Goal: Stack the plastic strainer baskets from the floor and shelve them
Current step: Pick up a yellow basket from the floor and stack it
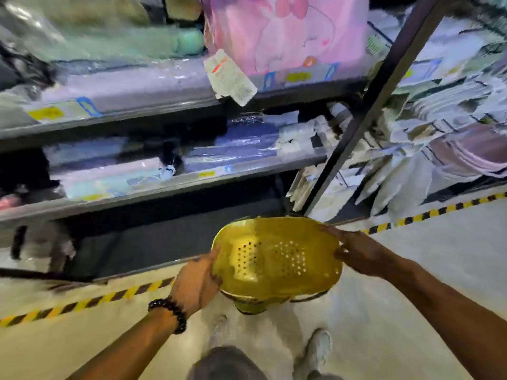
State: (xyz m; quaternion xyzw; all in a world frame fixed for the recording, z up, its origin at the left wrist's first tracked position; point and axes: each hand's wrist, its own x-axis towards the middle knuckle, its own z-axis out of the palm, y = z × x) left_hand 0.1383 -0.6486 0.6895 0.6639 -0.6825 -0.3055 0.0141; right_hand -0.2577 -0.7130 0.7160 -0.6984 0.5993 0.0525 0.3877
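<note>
Nearest to the camera are the person's grey trouser knee [227, 362] and two pale shoes [318, 349] on the light concrete floor [411, 256]. Just above them, the yellow perforated plastic strainer basket [277, 253] is held in the air between both hands, with its hollow side and its round holes turned towards the camera. Under it, at least one more basket rim [252, 307] of a greenish tone looks out, so I judge that the stacking is already done or almost done; how many baskets are nested I cannot tell, because the top one hides them.

The left hand [196, 283], which wears a black bead bracelet [170, 314] on the wrist, grips the left rim, the thumb curled over the edge. The right hand [356, 253] holds the opposite rim, its fingers spread along the outside wall and the thumb hooked at the edge. Both forearms reach forward and slightly inward, so the stack hangs in front of the knees, well above the floor.

Behind runs a yellow-and-black hazard tape line [90, 300], and then the grey metal shelving unit [137, 122]. Its upper levels are full of wrapped soft goods in plastic, and the picture is blurred there. The lowest bay [164, 242] looks dark and open. The shelving step is left to do: no basket is seen on any shelf yet.
</note>
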